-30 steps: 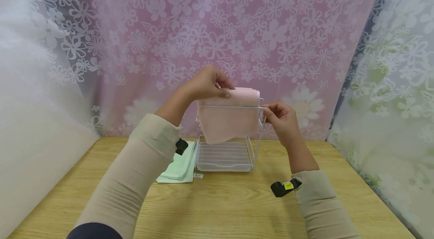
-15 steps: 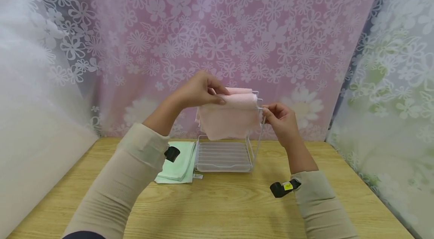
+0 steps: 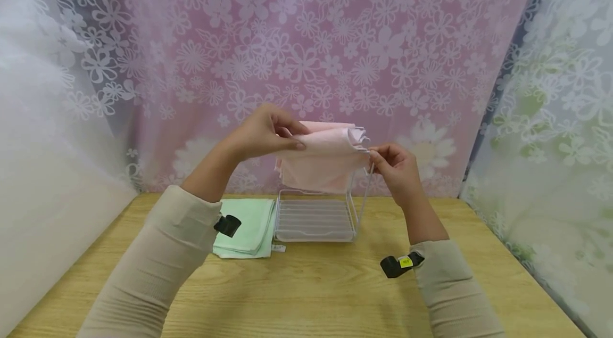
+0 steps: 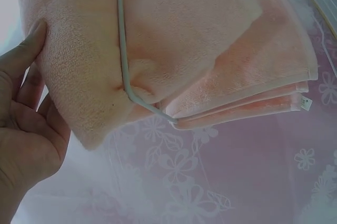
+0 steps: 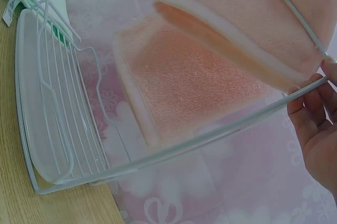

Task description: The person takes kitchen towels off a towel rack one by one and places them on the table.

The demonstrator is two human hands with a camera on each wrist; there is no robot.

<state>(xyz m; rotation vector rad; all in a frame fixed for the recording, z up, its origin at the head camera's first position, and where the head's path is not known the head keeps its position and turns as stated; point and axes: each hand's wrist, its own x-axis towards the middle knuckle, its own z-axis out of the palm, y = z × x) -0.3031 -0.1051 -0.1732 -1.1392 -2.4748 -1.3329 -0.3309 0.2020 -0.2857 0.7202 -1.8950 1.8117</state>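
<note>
A pink towel [image 3: 318, 165] hangs over the top bars of a white wire rack [image 3: 316, 236]. My left hand [image 3: 261, 133] pinches its upper left part, thumb in front and fingers behind. In the left wrist view the rack's front bar crosses the towel [image 4: 174, 23], which bunches near the bar's bent corner. Behind the front fold lie further pink layers with pale hems. On the other side, my right hand [image 3: 397, 170] grips the rack's top right corner between thumb and fingers. The right wrist view shows the towel's open hem [image 5: 226, 34] close to those fingertips.
A folded mint green towel [image 3: 246, 223] lies on the wooden table [image 3: 325, 290] left of the rack, with a white label [image 3: 279, 248] beside it. A translucent tray [image 5: 31, 92] sits in the rack's base. Flowered curtains [image 3: 297, 34] stand behind and at the sides.
My left hand has moved left and slightly down, drawing the towel's upper fold forward over the front bar. The towel's lower front edge has risen. My right hand has kept its hold on the rack.
</note>
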